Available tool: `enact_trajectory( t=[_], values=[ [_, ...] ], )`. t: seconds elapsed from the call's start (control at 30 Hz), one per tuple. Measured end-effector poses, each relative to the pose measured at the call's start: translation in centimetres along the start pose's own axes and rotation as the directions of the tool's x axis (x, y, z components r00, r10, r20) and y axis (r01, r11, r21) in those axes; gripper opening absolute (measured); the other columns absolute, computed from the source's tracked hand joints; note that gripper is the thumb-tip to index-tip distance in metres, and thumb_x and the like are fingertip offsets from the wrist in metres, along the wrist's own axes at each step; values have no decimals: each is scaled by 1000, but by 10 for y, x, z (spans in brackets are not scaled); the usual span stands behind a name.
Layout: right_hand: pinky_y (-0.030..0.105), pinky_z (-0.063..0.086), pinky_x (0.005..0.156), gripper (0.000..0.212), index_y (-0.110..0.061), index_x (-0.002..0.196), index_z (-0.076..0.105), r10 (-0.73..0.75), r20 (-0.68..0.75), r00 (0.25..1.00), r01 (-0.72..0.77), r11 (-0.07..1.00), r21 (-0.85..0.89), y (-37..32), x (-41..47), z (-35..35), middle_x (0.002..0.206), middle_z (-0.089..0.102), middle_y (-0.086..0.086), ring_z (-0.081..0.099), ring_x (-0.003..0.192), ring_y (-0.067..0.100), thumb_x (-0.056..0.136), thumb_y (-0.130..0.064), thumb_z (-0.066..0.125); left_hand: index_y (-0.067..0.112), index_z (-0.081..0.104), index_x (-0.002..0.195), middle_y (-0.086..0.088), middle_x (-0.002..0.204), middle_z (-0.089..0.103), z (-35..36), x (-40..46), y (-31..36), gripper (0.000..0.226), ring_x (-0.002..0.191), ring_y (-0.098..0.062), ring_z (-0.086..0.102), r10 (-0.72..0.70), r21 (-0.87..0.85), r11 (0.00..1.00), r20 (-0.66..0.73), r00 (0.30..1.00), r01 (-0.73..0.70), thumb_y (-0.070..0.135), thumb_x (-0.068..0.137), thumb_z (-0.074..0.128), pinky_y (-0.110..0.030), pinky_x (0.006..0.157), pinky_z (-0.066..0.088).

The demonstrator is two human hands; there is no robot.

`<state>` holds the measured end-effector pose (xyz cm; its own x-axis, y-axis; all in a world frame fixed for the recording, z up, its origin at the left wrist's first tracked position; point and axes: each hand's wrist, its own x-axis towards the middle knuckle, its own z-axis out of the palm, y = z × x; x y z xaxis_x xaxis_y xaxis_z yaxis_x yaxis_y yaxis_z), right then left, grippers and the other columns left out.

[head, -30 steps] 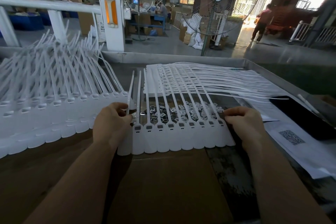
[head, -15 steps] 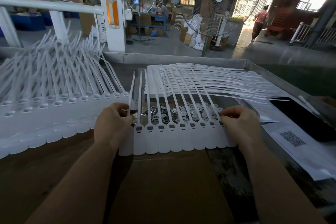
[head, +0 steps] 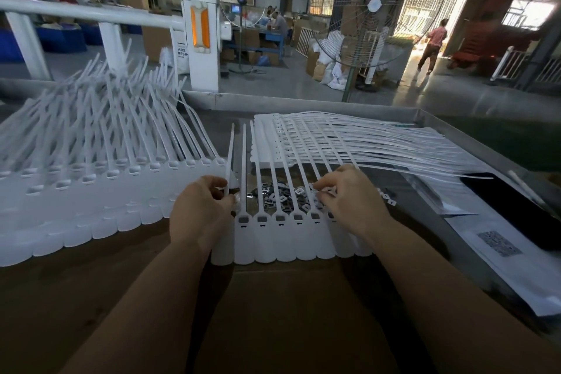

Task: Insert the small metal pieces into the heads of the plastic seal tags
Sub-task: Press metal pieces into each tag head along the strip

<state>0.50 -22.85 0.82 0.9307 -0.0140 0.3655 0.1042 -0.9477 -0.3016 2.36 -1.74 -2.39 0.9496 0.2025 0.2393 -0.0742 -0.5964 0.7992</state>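
Observation:
A joined strip of white plastic seal tags (head: pixel 285 240) lies in front of me, heads with dark square openings toward me, tails pointing away. Behind the heads sits a heap of small metal pieces (head: pixel 279 196). My left hand (head: pixel 198 209) pinches the leftmost tag at its head and tail. My right hand (head: pixel 352 200) hovers over the metal heap and the strip's right end, fingers curled down onto the pieces; whether it holds one is hidden.
A big fanned pile of white seal tags (head: pixel 91 167) fills the left. Another stack of tags (head: pixel 334 140) lies behind. A brown cardboard sheet (head: pixel 273 313) covers the near table. Papers (head: pixel 501 246) and a black phone (head: pixel 510 206) lie right. A metal tray rim (head: pixel 455 130) bounds the work area.
My right hand has moved left and away from the strip's right end onto the metal pieces. My left hand has stayed on the leftmost tag.

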Motion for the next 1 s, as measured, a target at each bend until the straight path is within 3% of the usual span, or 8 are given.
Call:
enact_trajectory(
  t=[0.17, 0.37, 0.53, 0.63, 0.73, 0.87, 0.93, 1.0],
  values=[
    [32, 47, 92, 24, -20, 112, 68, 47, 97, 994, -33, 989, -143, -8, 8, 6, 116, 57, 7, 53, 104, 21, 91, -23, 57, 15, 59, 118, -3, 103, 66, 0, 1, 0, 33, 85, -17, 60, -7, -2, 1000, 11, 1000, 7, 21, 86, 63, -30, 74, 49],
    [33, 51, 90, 20, -20, 106, 70, 123, 63, 990, -114, 985, -133, -10, 11, 11, 112, 63, 3, 58, 99, 18, 88, -16, 62, 15, 60, 118, -3, 101, 66, -1, 1, 1, 33, 87, -18, 61, -6, -6, 1000, 18, 1000, 6, 22, 86, 63, -30, 76, 50],
    [30, 46, 88, 11, -17, 96, 69, 123, -53, 991, -127, 989, -79, -11, 6, 9, 106, 60, 3, 53, 100, 17, 86, -16, 64, 15, 59, 118, -4, 102, 66, 0, 1, 2, 33, 88, -20, 62, -6, -14, 1000, 22, 1000, 7, 21, 86, 63, -34, 80, 52],
    [32, 50, 84, 10, -16, 98, 65, 132, -103, 986, -127, 990, 56, -21, 3, 8, 97, 65, 1, 59, 93, 16, 89, -17, 61, 15, 60, 118, -2, 100, 65, 0, 2, 2, 33, 87, -19, 62, -7, -11, 1000, 22, 1000, 8, 23, 85, 64, -33, 79, 52],
    [22, 50, 84, 18, -14, 106, 65, 87, -103, 991, -62, 973, 223, -41, 1, 10, 101, 67, 0, 62, 91, 12, 90, -13, 58, 16, 60, 116, 2, 93, 62, 0, 3, 1, 32, 84, -17, 60, -7, -3, 1000, 14, 1000, 7, 23, 85, 64, -31, 77, 51],
    [10, 47, 74, 16, -13, 101, 69, 60, -12, 998, -49, 894, 446, -70, -3, 17, 99, 70, 0, 64, 85, 7, 87, -11, 63, 16, 60, 117, -3, 102, 66, 1, 1, -1, 33, 84, -16, 60, 6, -2, 1000, 8, 1000, -6, 23, 85, 64, -31, 76, 50],
    [11, 50, 71, 14, -12, 98, 70, 52, 25, 998, -57, 850, 523, -80, -6, 22, 94, 71, 1, 65, 80, 6, 85, -10, 65, 15, 60, 117, -5, 104, 67, 0, 1, -2, 32, 84, -16, 60, 11, -13, 1000, 8, 1000, -11, 23, 86, 63, -32, 78, 51],
    [21, 55, 76, 13, -11, 95, 70, 49, 53, 997, -70, 813, 577, -86, -7, 28, 90, 71, 3, 66, 79, 8, 83, -8, 66, 15, 60, 117, -5, 105, 67, -1, 1, -2, 31, 82, -14, 58, 14, -20, 1000, 1, 1000, -14, 22, 87, 62, -32, 78, 51]
  ],
)
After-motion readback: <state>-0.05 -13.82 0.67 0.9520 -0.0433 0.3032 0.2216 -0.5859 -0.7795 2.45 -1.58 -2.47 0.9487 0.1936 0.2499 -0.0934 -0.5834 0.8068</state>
